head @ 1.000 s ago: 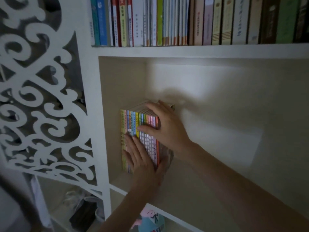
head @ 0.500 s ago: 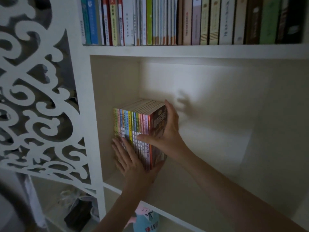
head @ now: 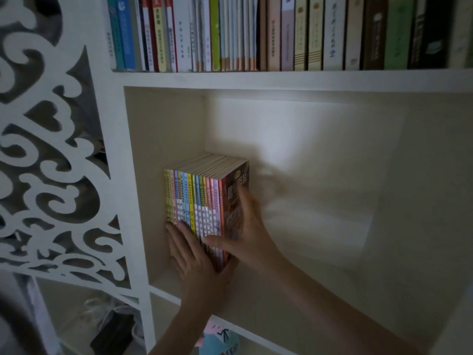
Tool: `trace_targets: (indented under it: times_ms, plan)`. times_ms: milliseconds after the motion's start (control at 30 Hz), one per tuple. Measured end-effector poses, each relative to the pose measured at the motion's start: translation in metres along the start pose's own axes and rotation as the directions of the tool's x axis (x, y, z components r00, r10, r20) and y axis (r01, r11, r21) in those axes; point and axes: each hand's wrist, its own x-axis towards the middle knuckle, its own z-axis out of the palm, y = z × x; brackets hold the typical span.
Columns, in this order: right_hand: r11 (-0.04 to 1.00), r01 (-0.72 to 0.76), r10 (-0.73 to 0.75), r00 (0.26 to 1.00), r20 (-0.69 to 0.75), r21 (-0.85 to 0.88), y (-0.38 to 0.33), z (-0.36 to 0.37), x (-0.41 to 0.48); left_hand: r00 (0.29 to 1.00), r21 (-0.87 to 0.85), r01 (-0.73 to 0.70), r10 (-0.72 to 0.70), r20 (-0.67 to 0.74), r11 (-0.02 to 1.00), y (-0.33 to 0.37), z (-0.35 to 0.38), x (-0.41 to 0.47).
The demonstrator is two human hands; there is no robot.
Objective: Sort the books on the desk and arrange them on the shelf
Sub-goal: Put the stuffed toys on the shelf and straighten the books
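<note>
The set of thin books [head: 199,201] stands upright in the lower shelf compartment [head: 163,129], spines outward, packed against its left wall. My left hand [head: 197,260] lies flat on the lower spines, fingers [head: 184,239] straight and spread, holding nothing, the thumb reaching round the bottom right corner of the set. My right hand [head: 245,231] rests flat against the cover of the outermost, brown book, fingers extended upward and blurred, the thumb laid across the lower spines; it presses rather than grips. The rest of the compartment to the right is in dim light. A full row of books [head: 281,34] occupies the shelf above. A white fretwork panel [head: 23,26] adjoins on the left.
</note>
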Motion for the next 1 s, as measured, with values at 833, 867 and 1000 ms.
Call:
trace_targets:
  times_ms: [833, 867, 1000]
  plan:
    - [0.998, -0.046, 0.047, 0.998, -0.03, 0.047, -0.002, -0.002, -0.003, 0.993, -0.05, 0.091, -0.094, -0.069, 0.995, 0.011, -0.008, -0.004]
    - [0.996, -0.059, 0.061, 0.997, -0.036, 0.07, -0.002, -0.003, -0.004, 0.993, -0.05, 0.076, -0.08, -0.089, 0.996, 0.01, -0.009, -0.004]
    - [0.985, -0.08, 0.09, 0.994, -0.065, 0.15, -0.005, -0.011, -0.015, 0.98, -0.091, -0.026, 0.007, -0.2, 0.996, 0.012, -0.019, -0.01]
